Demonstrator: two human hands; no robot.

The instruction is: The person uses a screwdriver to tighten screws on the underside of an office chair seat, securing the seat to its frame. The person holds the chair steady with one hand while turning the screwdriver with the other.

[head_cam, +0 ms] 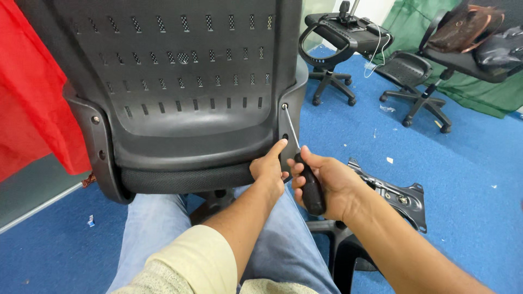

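chair back [180, 81]: black, with rows of little slots
screwdriver [311, 188] in my right hand [332, 188]: black handle, silver rod
carpet [463, 163] beside chair back: blue
cloth [32, 81] left of chair back: red

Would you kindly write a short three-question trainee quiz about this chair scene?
1. Which hand holds the screwdriver?
2. True or false: the left hand rests on the chair back.
3. The screwdriver tip meets a screw on which edge of the chair back: A left, B right, C top?

Key: 1. The right hand. 2. True, at its lower right corner. 3. B.
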